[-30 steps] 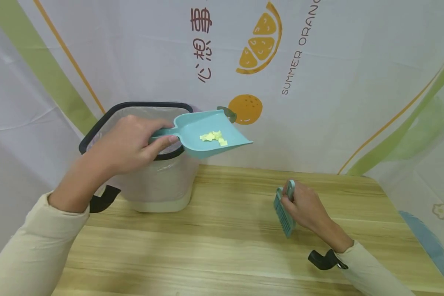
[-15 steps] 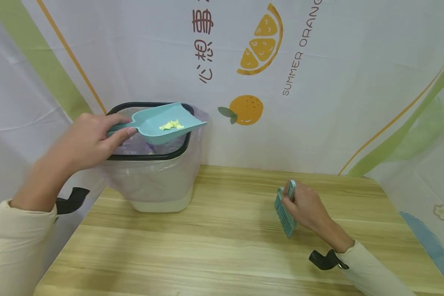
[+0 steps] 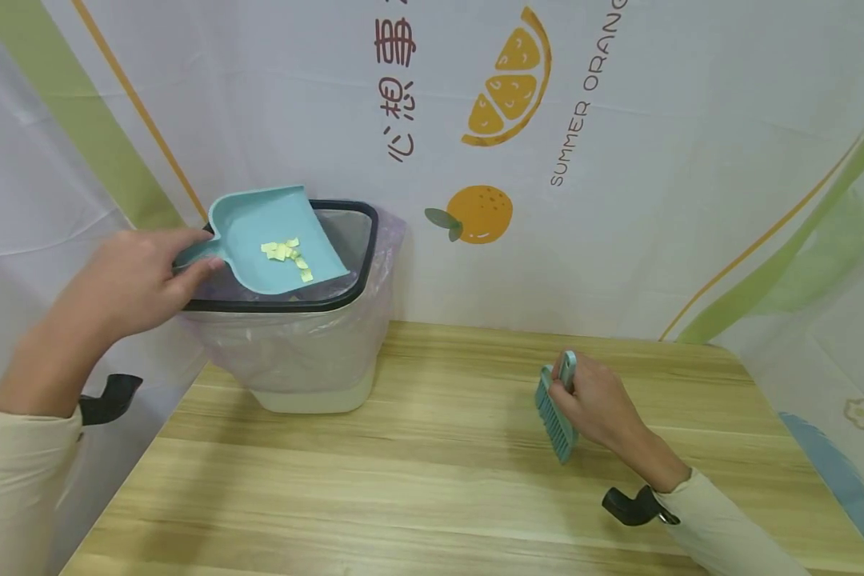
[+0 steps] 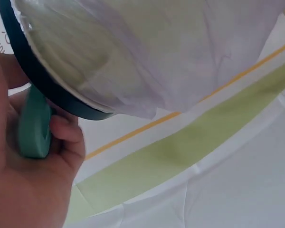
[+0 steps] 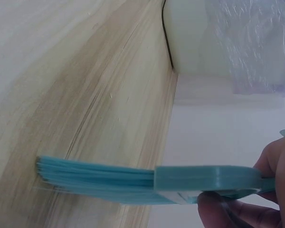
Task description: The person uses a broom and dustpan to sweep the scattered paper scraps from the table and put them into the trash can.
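Note:
My left hand point(image 3: 133, 276) grips the handle of a light blue dustpan point(image 3: 259, 224) above the lined trash bin point(image 3: 317, 352). The pan is tilted, its wide lip to the right, within the bin's black rim as seen from the head. Several yellow paper scraps point(image 3: 281, 250) lie in it. The left wrist view shows fingers curled round the green-blue handle point(image 4: 35, 126) beside the rim. On the right, my right hand point(image 3: 596, 400) holds a small blue hand brush point(image 3: 558, 424). In the right wrist view its bristles point(image 5: 95, 178) point down at the wooden table.
The bin stands at the back left of the wooden table point(image 3: 432, 480), a translucent purple bag folded over its rim. Behind hangs a white curtain point(image 3: 295, 104) printed with oranges and lettering. Black wrist mounts point(image 3: 634, 506) stick out below both wrists.
The left hand has carried the dustpan leftward over the bin and tilted it, so its inside faces the camera more. Scraps have spread toward its lower edge. The right hand and brush stay put.

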Available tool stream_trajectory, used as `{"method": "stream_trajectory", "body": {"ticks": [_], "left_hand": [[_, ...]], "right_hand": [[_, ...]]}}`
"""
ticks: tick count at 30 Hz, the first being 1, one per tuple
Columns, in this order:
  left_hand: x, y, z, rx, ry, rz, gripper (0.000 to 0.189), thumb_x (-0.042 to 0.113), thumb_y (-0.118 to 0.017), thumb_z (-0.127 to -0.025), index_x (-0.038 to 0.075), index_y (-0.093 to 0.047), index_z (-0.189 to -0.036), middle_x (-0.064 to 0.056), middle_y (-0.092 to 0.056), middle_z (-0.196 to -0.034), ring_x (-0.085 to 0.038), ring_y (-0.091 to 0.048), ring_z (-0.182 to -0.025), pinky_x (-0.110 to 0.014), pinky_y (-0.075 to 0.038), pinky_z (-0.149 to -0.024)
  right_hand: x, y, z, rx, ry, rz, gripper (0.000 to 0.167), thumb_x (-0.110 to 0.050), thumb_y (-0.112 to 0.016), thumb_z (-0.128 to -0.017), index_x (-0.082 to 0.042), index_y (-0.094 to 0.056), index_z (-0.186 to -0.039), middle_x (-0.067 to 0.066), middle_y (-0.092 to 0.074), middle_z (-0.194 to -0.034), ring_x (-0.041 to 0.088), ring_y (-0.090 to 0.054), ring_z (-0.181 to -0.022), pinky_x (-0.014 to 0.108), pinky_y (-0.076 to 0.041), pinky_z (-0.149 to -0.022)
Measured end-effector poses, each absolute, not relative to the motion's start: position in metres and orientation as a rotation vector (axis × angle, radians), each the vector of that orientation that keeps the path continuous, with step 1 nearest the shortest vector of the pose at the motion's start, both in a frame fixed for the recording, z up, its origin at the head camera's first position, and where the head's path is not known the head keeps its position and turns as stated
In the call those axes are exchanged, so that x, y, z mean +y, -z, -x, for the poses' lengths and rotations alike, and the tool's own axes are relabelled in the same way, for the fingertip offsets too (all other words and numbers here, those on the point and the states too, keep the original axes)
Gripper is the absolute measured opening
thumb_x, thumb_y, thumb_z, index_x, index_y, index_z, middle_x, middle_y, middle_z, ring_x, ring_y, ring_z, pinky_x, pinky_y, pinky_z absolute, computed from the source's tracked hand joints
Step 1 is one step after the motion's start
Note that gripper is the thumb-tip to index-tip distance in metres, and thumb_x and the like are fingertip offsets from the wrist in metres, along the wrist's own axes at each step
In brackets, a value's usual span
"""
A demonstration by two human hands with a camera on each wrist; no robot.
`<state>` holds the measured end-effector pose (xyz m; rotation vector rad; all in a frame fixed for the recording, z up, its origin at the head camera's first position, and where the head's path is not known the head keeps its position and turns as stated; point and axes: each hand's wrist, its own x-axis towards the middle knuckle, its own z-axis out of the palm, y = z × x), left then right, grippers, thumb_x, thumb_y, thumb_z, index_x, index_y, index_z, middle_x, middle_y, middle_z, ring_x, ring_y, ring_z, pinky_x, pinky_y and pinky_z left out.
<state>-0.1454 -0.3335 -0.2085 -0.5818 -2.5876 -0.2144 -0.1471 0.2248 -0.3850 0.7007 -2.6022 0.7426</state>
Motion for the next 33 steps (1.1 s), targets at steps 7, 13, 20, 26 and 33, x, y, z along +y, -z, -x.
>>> {"method": "stream_trajectory", "body": {"ticks": [7,13,20,26,33], "left_hand": [[-0.3317,0.2122,0.1441,-2.291,0.129,0.732,0.045,-0.011,-0.088,-0.079,-0.011,-0.072,-0.12,-0.03,-0.073,-0.102,-0.053,-0.068,-0.09,-0.066,-0.053,-0.077],[-0.3291,0.2078,0.1445,-2.186,0.12,0.827,0.046,-0.014,-0.088,-0.077,-0.009,-0.075,-0.121,-0.026,-0.075,-0.104,-0.05,-0.065,-0.091,-0.062,-0.051,-0.083],[-0.3287,0.2075,0.1413,-2.195,0.118,0.751,0.049,-0.006,-0.09,-0.077,-0.01,-0.074,-0.124,-0.029,-0.073,-0.097,-0.051,-0.067,-0.084,-0.064,-0.052,-0.077],[-0.3307,0.2077,0.1369,-2.284,0.106,0.631,0.04,0.024,-0.07,-0.104,-0.011,-0.072,-0.123,-0.032,-0.076,-0.104,-0.054,-0.069,-0.081,-0.07,-0.051,-0.076],[-0.3262,0.2096,0.1375,-2.279,0.124,0.647,0.068,0.052,-0.043,-0.117,-0.01,-0.07,-0.119,-0.031,-0.075,-0.093,-0.051,-0.066,-0.066,-0.069,-0.048,-0.06]], "right_hand": [[0.2245,0.3853,0.147,-2.598,-0.736,-0.701,0.011,-0.002,-0.062,-0.099,-0.011,-0.065,-0.092,-0.005,-0.06,-0.078,0.009,-0.055,-0.066,0.028,-0.047,-0.056],[0.225,0.3846,0.1463,-2.619,-0.741,-0.683,0.011,-0.002,-0.062,-0.1,-0.011,-0.065,-0.093,-0.005,-0.06,-0.079,0.009,-0.055,-0.067,0.029,-0.046,-0.057],[0.2252,0.384,0.1458,-2.636,-0.745,-0.667,0.01,-0.004,-0.062,-0.1,-0.011,-0.065,-0.093,-0.005,-0.061,-0.08,0.008,-0.055,-0.066,0.029,-0.046,-0.057],[0.2249,0.384,0.1462,-2.633,-0.749,-0.667,0.011,-0.004,-0.061,-0.101,-0.011,-0.064,-0.093,-0.005,-0.061,-0.079,0.008,-0.055,-0.065,0.028,-0.046,-0.056],[0.2249,0.3834,0.147,-2.631,-0.751,-0.676,0.01,-0.004,-0.062,-0.101,-0.01,-0.065,-0.094,-0.004,-0.061,-0.079,0.009,-0.054,-0.065,0.028,-0.046,-0.055]]}}
